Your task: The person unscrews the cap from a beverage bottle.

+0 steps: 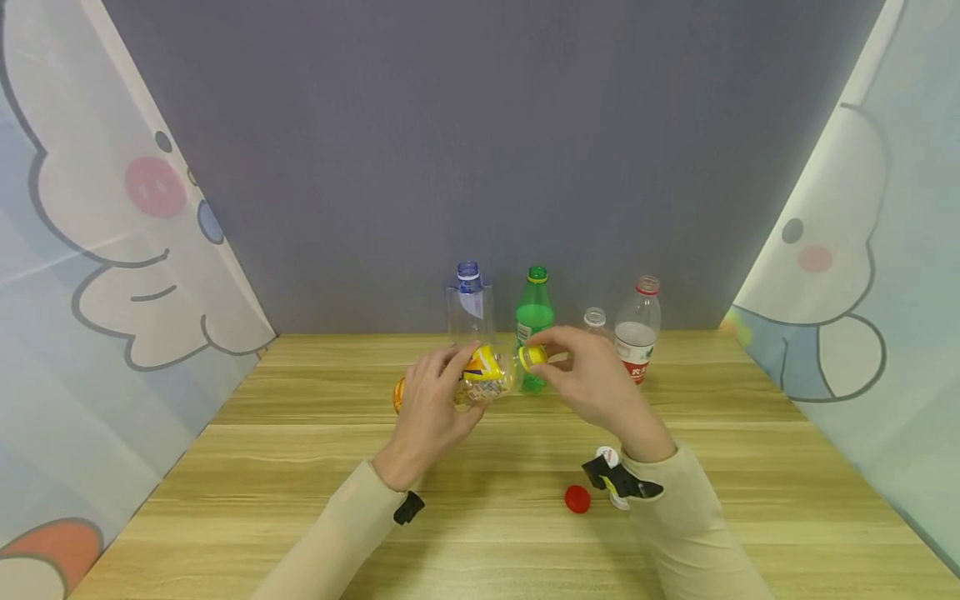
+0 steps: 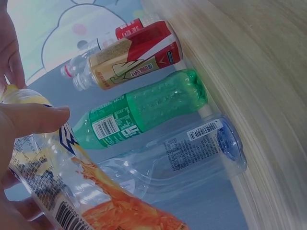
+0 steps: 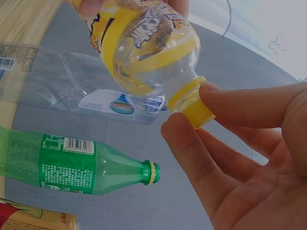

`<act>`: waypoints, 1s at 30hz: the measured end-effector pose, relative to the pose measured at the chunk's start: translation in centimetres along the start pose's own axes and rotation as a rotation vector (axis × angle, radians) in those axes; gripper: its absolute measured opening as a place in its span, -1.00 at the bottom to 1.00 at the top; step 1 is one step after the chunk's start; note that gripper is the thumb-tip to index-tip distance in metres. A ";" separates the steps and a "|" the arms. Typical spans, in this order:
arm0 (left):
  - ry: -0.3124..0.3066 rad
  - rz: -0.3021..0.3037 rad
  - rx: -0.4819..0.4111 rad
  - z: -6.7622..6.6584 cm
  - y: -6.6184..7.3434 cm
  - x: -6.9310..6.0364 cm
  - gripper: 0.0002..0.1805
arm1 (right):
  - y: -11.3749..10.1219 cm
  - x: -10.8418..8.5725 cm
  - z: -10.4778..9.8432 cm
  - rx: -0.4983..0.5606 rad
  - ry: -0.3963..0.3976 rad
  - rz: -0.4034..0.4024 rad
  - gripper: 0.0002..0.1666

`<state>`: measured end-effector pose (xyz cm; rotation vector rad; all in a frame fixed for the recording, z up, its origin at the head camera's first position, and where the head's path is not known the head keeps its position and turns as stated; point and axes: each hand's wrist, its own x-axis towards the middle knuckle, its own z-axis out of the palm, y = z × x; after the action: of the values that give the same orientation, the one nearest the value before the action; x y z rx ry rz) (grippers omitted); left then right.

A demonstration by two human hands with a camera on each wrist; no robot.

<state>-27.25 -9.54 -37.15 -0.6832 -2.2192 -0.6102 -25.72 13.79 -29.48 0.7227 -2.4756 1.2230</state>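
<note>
My left hand [image 1: 431,404] grips a clear plastic bottle [image 1: 487,375] with a yellow and orange label, held tilted on its side above the table. At the bottle's mouth is a yellow cap [image 3: 200,115], which my right hand [image 1: 592,383] pinches between thumb and fingers. A yellow ring [image 3: 187,92] circles the neck just below the cap. In the left wrist view the label's orange picture [image 2: 124,211] shows, and the left thumb [image 2: 38,117] lies across the bottle. Whether the cap is threaded on, I cannot tell.
Behind the hands stand uncapped bottles: a clear one with a blue neck [image 1: 468,279], a green one [image 1: 535,312], one with a red and gold label [image 2: 139,57], and one with a red and white label [image 1: 636,337]. A red cap [image 1: 577,499] and a white cap [image 1: 607,456] lie near the right wrist.
</note>
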 end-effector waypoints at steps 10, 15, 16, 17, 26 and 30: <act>-0.001 0.006 0.007 0.0 0.0 0.0 -0.05 | 0.1 0.2 0.2 -0.021 0.048 -0.017 -0.78; -0.002 0.003 0.002 0.0 0.0 0.0 -0.06 | 0.0 0.2 0.2 -0.030 0.041 0.002 -0.63; -0.002 0.001 0.000 0.0 0.1 0.0 -0.06 | 0.0 0.2 0.2 -0.039 0.040 0.012 -0.60; -0.003 -0.001 -0.002 0.0 0.1 0.0 -0.07 | 0.0 0.2 0.1 -0.048 0.039 0.023 -0.58; -0.010 -0.009 -0.008 0.0 0.0 0.0 -0.06 | 0.1 0.2 0.1 -0.027 0.030 0.005 -0.61; -0.012 -0.021 -0.011 0.0 -0.1 0.0 -0.08 | 0.1 0.2 0.1 0.008 0.045 -0.006 -0.61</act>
<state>-27.29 -9.62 -37.13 -0.6713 -2.2386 -0.6308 -25.94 13.70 -29.49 0.6964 -2.4318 1.2344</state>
